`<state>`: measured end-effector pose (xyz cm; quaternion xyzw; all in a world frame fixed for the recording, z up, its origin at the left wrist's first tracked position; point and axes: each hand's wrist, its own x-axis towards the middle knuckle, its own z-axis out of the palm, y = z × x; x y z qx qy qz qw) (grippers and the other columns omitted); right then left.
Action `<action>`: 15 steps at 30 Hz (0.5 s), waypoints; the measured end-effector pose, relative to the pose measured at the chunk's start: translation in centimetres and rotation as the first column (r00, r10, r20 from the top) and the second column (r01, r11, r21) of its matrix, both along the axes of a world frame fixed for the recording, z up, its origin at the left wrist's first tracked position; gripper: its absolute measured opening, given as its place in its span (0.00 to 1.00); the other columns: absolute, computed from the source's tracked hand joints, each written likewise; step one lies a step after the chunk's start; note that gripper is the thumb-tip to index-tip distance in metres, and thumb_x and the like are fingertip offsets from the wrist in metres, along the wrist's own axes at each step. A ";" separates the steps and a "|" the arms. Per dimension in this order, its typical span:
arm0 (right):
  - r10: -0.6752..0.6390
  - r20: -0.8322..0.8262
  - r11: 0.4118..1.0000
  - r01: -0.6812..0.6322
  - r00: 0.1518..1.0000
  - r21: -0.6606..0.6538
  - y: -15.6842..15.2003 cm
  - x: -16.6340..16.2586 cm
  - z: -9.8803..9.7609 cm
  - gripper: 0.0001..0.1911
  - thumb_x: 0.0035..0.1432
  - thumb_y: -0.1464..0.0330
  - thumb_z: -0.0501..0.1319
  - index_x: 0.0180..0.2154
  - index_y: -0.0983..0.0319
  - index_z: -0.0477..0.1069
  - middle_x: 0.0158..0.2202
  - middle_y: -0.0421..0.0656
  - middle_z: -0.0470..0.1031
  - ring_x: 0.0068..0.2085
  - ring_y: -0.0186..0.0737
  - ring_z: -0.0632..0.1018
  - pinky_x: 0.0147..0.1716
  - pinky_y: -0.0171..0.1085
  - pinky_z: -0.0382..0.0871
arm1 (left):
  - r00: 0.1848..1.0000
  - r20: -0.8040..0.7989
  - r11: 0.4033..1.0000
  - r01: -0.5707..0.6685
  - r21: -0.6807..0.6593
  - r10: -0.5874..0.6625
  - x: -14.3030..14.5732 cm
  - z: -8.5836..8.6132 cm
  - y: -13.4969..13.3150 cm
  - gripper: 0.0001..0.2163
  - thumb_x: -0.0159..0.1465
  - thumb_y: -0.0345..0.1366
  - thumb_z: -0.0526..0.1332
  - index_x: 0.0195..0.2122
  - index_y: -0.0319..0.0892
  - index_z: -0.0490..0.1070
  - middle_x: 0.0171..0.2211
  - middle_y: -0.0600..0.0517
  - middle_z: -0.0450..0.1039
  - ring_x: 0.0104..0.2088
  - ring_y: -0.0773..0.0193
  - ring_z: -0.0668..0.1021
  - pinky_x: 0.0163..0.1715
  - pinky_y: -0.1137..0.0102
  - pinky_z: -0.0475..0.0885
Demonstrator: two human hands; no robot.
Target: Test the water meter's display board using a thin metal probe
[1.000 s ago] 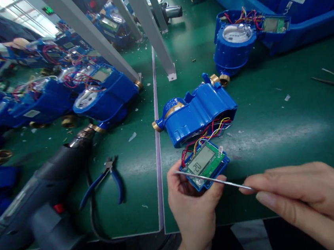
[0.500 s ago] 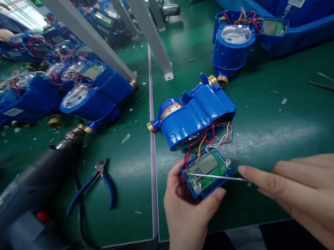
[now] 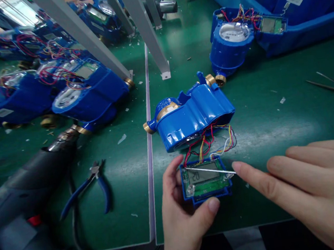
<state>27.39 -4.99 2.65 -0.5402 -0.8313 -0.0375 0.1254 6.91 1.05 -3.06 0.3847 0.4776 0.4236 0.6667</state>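
Bright, even light falls from overhead, leaving a pale sheen on the green mat and only soft shadows. Windows at upper left blow out white. Wide-angle distortion bends the edges; the heat gun and right hand look blurred.

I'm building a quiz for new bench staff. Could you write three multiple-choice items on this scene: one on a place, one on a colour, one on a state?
1. Where do the pliers lie?
A. left of the left hand
B. on the water meter
C. in a bin

2. The circuit board is
A. red
B. green
C. white

3. The LCD is
A. blank
B. cracked
C. showing digits

Answers: 1 A, they rest on the green mat at left; 2 B, green around the LCD; 3 C, it reads 20 beneath the metal probe in the right hand.
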 end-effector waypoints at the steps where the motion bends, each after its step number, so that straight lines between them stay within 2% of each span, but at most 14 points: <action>1: 0.018 0.025 1.000 -0.018 1.000 0.002 0.2 0.1 0.2 0.24 0.58 0.75 0.49 0.56 0.65 0.65 0.32 0.43 0.76 0.30 0.45 0.76 0.24 0.44 0.66 | 1.000 0.021 1.000 -0.014 -0.011 0.014 -0.2 -0.1 0.1 0.32 0.46 0.32 0.74 0.53 0.46 0.67 0.44 0.49 0.77 0.42 0.57 0.81 0.38 0.73 0.77; 5: 0.019 -0.046 1.000 -0.019 0.999 -0.003 1.0 0.1 1.0 0.20 0.60 0.75 0.48 0.54 0.64 0.65 0.31 0.40 0.74 0.26 0.42 0.74 0.21 0.43 0.62 | 0.995 0.096 0.998 -0.026 -0.058 0.031 -1.4 -0.6 0.8 0.29 0.46 0.34 0.74 0.50 0.45 0.68 0.42 0.46 0.78 0.40 0.56 0.81 0.37 0.70 0.77; 9: -0.073 -0.316 0.996 0.055 0.946 -0.067 2.8 -0.4 0.6 0.14 0.66 0.69 0.53 0.53 0.59 0.65 0.34 0.39 0.71 0.27 0.34 0.73 0.22 0.36 0.64 | 0.979 0.199 0.995 -0.010 -0.101 0.030 -2.4 -0.7 1.9 0.28 0.49 0.35 0.71 0.52 0.41 0.70 0.45 0.42 0.77 0.42 0.52 0.80 0.41 0.63 0.77; 10: -0.116 -0.393 0.993 0.092 0.912 -0.078 3.6 -0.5 0.3 0.13 0.66 0.67 0.55 0.51 0.59 0.66 0.36 0.39 0.69 0.29 0.33 0.74 0.24 0.34 0.66 | 0.974 0.224 0.994 -0.007 -0.107 0.031 -2.5 -0.6 2.2 0.28 0.49 0.35 0.70 0.53 0.40 0.70 0.45 0.42 0.78 0.41 0.52 0.81 0.41 0.63 0.78; 12: -0.178 -0.504 0.980 0.201 0.845 -0.010 5.5 -0.4 -0.4 0.10 0.63 0.66 0.60 0.47 0.60 0.69 0.41 0.43 0.67 0.38 0.34 0.74 0.33 0.31 0.69 | 0.968 0.248 0.991 -0.002 -0.132 0.035 -2.5 -0.3 2.5 0.27 0.50 0.35 0.69 0.53 0.40 0.71 0.44 0.42 0.78 0.39 0.53 0.81 0.40 0.63 0.78; 13: -0.200 -0.548 0.967 0.254 0.812 0.024 6.5 -0.3 -0.8 0.12 0.61 0.65 0.63 0.45 0.62 0.70 0.44 0.45 0.67 0.43 0.37 0.73 0.38 0.33 0.70 | 0.966 0.255 0.989 0.001 -0.146 0.036 -2.4 -0.1 2.6 0.27 0.50 0.34 0.69 0.53 0.40 0.71 0.44 0.42 0.79 0.39 0.53 0.81 0.40 0.64 0.78; 15: -0.208 -0.631 0.967 0.253 0.748 -0.020 8.5 0.2 -1.5 0.20 0.56 0.60 0.67 0.46 0.65 0.70 0.50 0.50 0.65 0.52 0.44 0.70 0.49 0.39 0.68 | 0.965 0.260 0.984 0.007 -0.176 0.040 -2.3 0.3 2.6 0.27 0.50 0.34 0.69 0.53 0.40 0.72 0.45 0.42 0.79 0.41 0.53 0.81 0.42 0.64 0.77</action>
